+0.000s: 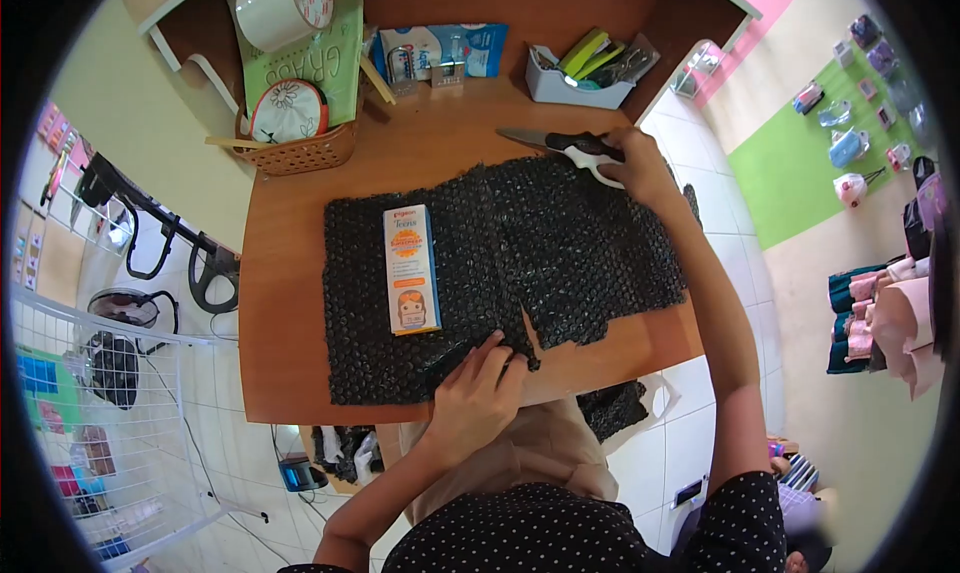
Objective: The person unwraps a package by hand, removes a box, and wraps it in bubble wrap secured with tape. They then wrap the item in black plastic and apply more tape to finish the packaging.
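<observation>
Two hands: your left hand is at the near edge of the bubble wrap, its fingers bent and pressed down on it; whether they pinch a fold, you cannot tell from this view. Your right hand is closed around the handles of the scissors.
Scissors: they lie in your right grip beyond the wrap's far edge, tips pointing toward your left; how far the blades are parted is hard to tell.
Carton: the boxed sunscreen lies flat on the wrap, ahead and to the left of your left fingertips, apart from them and held by neither hand.
Slit: just right of your left fingers the near edge splits, and the right-hand part has a ragged border; a tug there could lengthen the tear.
Desk: the wood ends just on your side of your left grip, so dragging the wrap toward you could carry the loose carton off the edge.
Blades: sweeping the right grip back toward the left one with the tips leading could nick your fingers or the film.
Tray: the organiser sits close beyond the scissors, where a careless wrist could knock it.
</observation>
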Demonstrator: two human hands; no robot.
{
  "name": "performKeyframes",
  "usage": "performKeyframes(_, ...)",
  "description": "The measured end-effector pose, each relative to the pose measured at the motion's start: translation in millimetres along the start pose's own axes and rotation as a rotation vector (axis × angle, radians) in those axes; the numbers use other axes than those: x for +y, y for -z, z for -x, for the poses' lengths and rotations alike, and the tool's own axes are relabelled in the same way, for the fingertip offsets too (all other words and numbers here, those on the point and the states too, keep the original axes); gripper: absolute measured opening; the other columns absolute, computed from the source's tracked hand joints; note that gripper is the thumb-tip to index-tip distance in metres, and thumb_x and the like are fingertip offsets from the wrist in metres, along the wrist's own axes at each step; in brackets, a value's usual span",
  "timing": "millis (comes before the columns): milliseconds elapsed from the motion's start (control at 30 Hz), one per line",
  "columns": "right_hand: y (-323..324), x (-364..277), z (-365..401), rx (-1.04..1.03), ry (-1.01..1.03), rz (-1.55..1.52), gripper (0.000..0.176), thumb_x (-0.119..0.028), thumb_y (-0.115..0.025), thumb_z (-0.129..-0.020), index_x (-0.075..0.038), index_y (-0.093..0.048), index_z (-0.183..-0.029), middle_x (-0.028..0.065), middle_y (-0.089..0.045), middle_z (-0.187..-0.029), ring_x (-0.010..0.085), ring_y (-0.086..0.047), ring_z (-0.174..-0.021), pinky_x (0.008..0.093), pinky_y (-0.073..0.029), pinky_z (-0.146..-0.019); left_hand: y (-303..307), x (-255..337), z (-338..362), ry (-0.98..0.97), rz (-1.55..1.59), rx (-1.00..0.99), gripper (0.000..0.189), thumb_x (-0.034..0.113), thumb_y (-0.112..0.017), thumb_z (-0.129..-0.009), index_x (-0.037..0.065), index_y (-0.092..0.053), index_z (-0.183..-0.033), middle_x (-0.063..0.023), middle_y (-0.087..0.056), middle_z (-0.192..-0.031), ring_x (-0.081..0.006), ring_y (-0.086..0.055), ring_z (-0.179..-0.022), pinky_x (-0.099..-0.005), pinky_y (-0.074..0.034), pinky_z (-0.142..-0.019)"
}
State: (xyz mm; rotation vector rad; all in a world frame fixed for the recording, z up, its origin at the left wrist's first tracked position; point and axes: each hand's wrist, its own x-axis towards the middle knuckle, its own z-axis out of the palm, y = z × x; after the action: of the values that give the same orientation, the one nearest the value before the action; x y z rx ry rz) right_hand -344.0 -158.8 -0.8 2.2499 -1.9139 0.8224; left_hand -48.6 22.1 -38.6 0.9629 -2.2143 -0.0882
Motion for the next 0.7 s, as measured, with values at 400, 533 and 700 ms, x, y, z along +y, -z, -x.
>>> performKeyframes(400, 7.4, -37.6, 25.7, -0.062, -0.398, 0.362, 0.08, -0.053, -0.068, -0.067, -0.014, -0.039, -0.131, 0.0227, -0.028, -0.139, 0.0431, -0.017, -0.131, 0.073, -0.019, -0.091, 5.7, 5.5, -4.2, 0.149, 0.094, -0.049, 0.01, 0.001, -0.061, -0.067, 0.004, -0.059, -0.077, -0.0088, -0.061, -0.085, -0.0207, -0.064, -0.081, -0.0294, -0.052, -0.064)
performKeyframes(533, 32.8, 4.7, 100.5, -0.097, -0.72, 0.254, 0.089, -0.059, -0.067, -0.065, -0.015, -0.036, -0.135, 0.0252, -0.033, -0.135, 0.0421, -0.032, -0.125, 0.055, -0.029, -0.099, 6.3, 4.0, -6.4, 0.147, 0.084, -0.047, 0.012, -0.002, -0.059, -0.066, 0.002, -0.057, -0.078, -0.0128, -0.061, -0.083, -0.0254, -0.064, -0.082, -0.0318, -0.052, -0.066)
performKeyframes(700, 58.4, 66.0, 189.6, 0.071, -0.812, -0.834, 0.04, -0.016, -0.065, -0.077, -0.003, -0.056, -0.114, 0.01, -0.063, -0.098, 0.0148, -0.058, -0.087, 0.0261, -0.046, -0.078, 2.2, 3.2, -5.5, 0.129, 0.037, -0.031, 0.013, -0.002, -0.057, -0.064, 0.0, -0.057, -0.076, -0.0119, -0.058, -0.076, -0.0288, -0.065, -0.08, -0.0326, -0.053, -0.06)
